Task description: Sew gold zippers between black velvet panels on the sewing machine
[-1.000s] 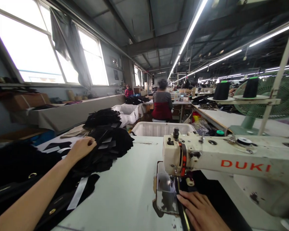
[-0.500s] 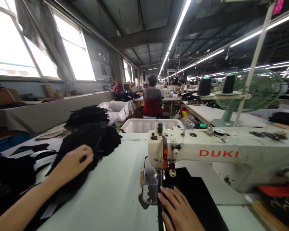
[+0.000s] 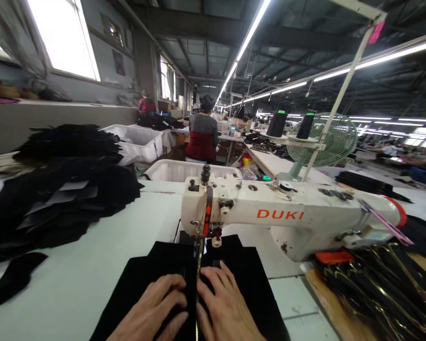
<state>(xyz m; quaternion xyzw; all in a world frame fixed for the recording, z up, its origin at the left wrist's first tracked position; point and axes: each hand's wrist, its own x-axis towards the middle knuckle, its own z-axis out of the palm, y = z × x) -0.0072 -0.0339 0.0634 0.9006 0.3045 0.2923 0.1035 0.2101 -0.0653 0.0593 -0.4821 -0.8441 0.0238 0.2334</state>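
Cloth, flat and black [image 3: 166,260], lies on a pale green desk [image 3: 67,274]. The left hand [image 3: 158,305] and right hand [image 3: 222,298], both loosely spread, rest on it, one each side of a thin, shiny gold strip [image 3: 199,259]. Just past them stands a white metal sewing machine [image 3: 248,203].

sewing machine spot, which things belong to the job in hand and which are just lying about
In the job:
- left hand and right hand, on black fabric
- gold strip between them
- sewing machine

Seemingly lying about:
- pink tool
- green fan
- white bin behind the machine
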